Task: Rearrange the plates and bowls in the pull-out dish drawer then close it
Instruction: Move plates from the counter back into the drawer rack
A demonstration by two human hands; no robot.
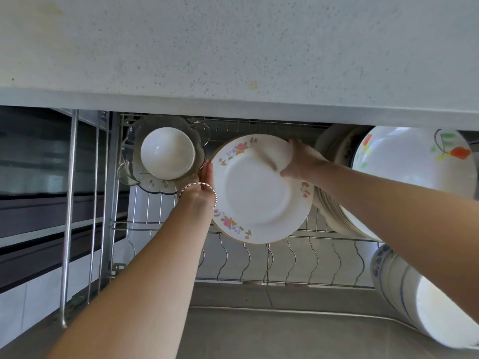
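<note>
Over on the left of the wire drawer rack (pixel 166 224) there's a small white bowl (pixel 167 152) sitting inside a scalloped glass dish (pixel 134 161), just beside where the action is. The left hand (pixel 201 185), a bangle on its wrist, lies flat against the left rim of the floral plate (pixel 261 189), fingers straight and together, propping rather than pinching. The right hand (pixel 302 160) clamps the plate's upper right edge, thumb on the face, fingers curled behind. So the plate sits right between the two hands, tilted toward the camera, apparently lifted clear of the rack wires — though its lower edge may be resting; I can't tell.

To do this bit well, I'd say keep both hands on until the rim drops into a slot between the wavy dividers, and watch the stack of plates (pixel 337 216) touching it on the right — easy to clink. Further right stand a big floral bowl (pixel 412 156) and blue-rimmed bowls (pixel 404 288).
</note>
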